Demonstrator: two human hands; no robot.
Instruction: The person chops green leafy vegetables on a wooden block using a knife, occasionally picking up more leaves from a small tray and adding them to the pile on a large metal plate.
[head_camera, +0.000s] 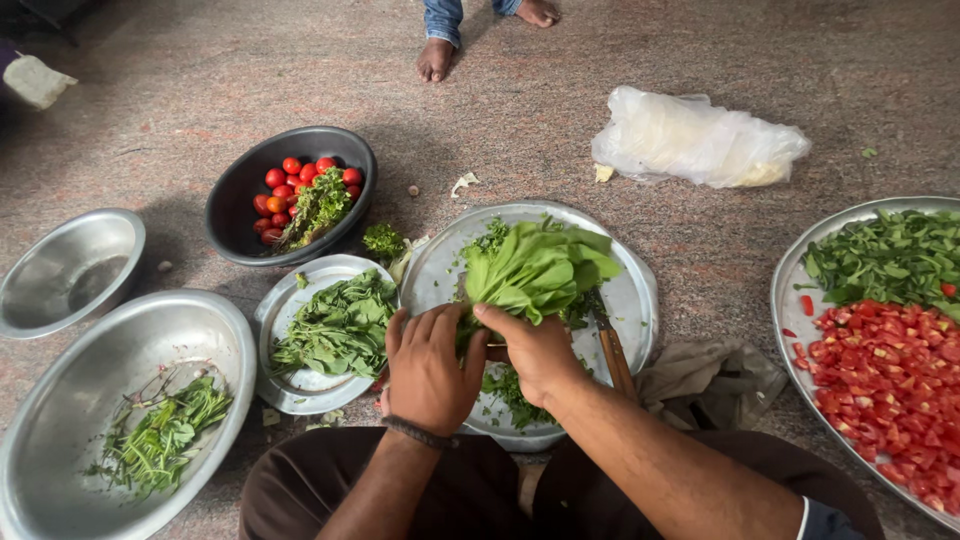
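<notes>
Leaves (535, 265) bunched at stems in both hands, left hand (430, 365) and right hand (535, 350) side by side near tray's (635, 300) front edge. Long axis away from body, tips toward far rim. Knife (612, 350) just right of right hand.

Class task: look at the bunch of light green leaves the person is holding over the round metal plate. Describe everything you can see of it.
The bunch of broad, light green leaves looks fresh and slightly crinkled, with paler ribs. The leaves fan upward and to the right, away from the person, stems gathered toward the body. The left hand and right hand both grip the stem end. The bunch lies low over the round metal plate, above darker chopped greens. A wooden-handled knife lies beside it on the plate.
</notes>
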